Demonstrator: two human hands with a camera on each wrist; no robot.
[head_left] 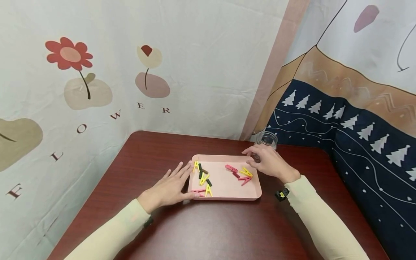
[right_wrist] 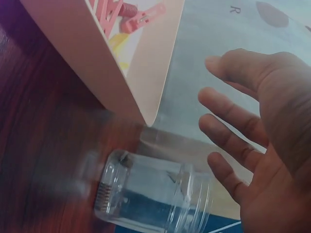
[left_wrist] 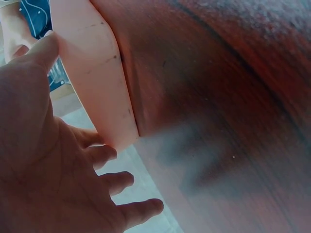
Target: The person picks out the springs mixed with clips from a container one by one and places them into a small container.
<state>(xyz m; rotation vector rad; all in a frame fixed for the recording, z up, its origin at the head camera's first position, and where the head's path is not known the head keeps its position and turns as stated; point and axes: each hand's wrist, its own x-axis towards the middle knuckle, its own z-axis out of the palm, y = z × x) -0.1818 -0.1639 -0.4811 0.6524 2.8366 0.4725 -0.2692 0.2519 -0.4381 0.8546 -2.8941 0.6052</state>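
A shallow pink tray (head_left: 224, 195) holds small clips and dark ribbed pieces in two groups. At its left lie yellow clips (head_left: 203, 179), a pink clip (head_left: 199, 191) and several dark green pieces (head_left: 209, 182); at its right are pink clips (head_left: 231, 168), a yellow clip (head_left: 246, 172) and a dark red ribbed piece (right_wrist: 129, 9). My left hand (head_left: 172, 186) rests with spread fingers against the tray's left edge, its thumb at the near left corner. Above the right far corner hovers my right hand (head_left: 268, 162), its loosely bent fingers holding nothing. Behind it stands a clear jar (right_wrist: 150, 194).
The tray sits on a dark red-brown wooden table (head_left: 162, 151). A white printed curtain (head_left: 201, 72) hangs along the back and left, and a navy cloth with trees (head_left: 325, 126) borders the right side.
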